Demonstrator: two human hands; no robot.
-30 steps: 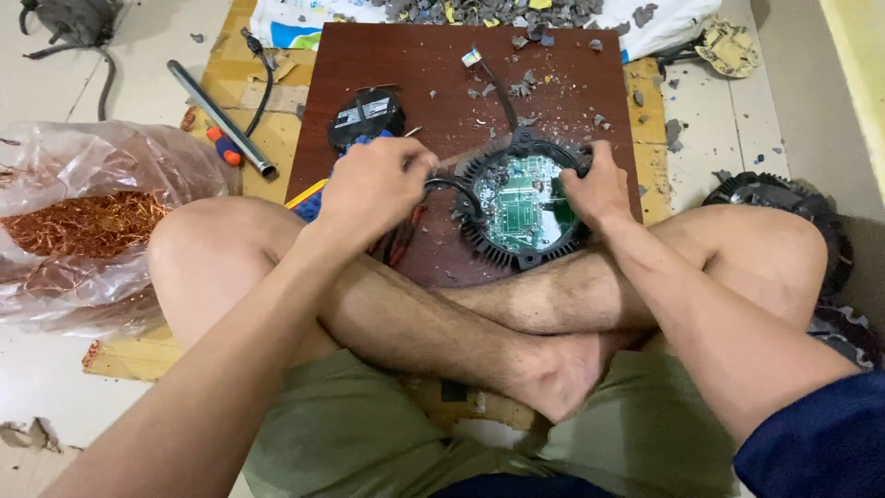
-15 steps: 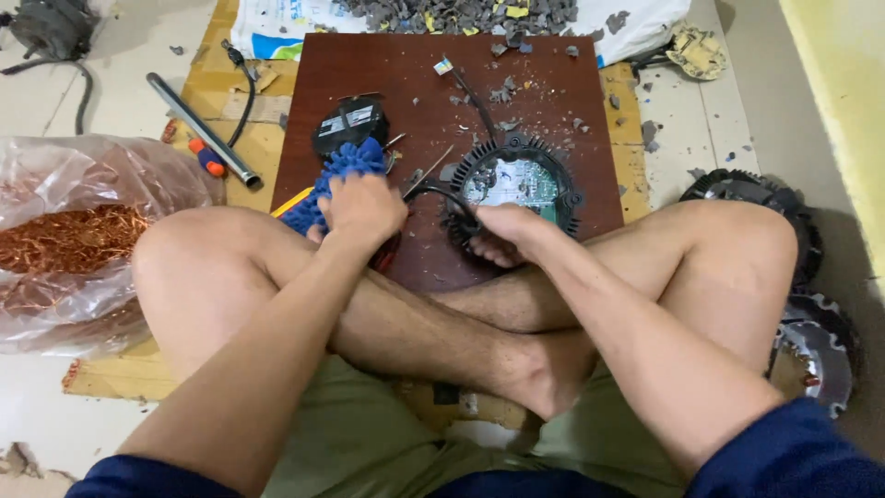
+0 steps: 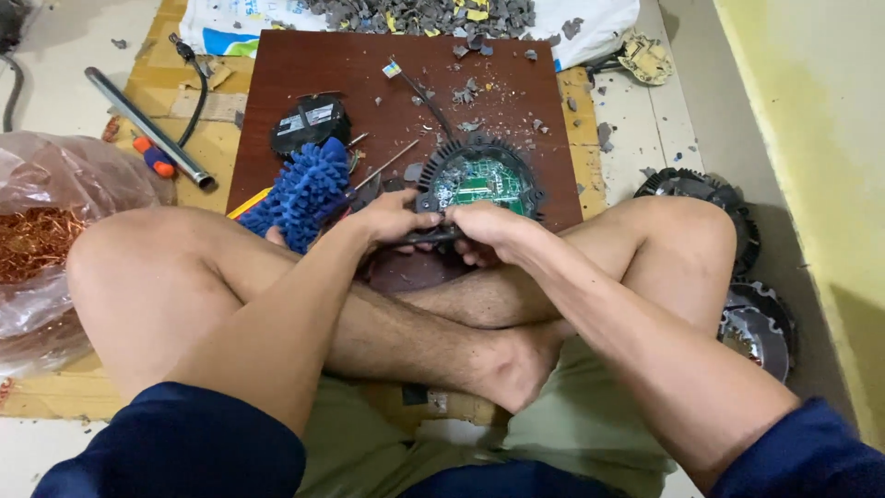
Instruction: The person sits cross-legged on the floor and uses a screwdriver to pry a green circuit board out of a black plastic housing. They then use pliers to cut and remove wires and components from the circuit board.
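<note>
At the frame's centre, both hands are gripping the near rim of the finned black housing (image 3: 479,180), left hand (image 3: 392,219) and right hand (image 3: 493,231) clamping it, likely steadying it on the brown surface (image 3: 304,74).

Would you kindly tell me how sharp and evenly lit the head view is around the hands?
Head view: soft, even light, no harsh glare; the round black finned housing with a green circuit board, held at its near rim by the left hand and right hand, is sharp; faint shadows beneath; wide-angle bending at the edges; the blue shaggy mitt is crisp.
</note>
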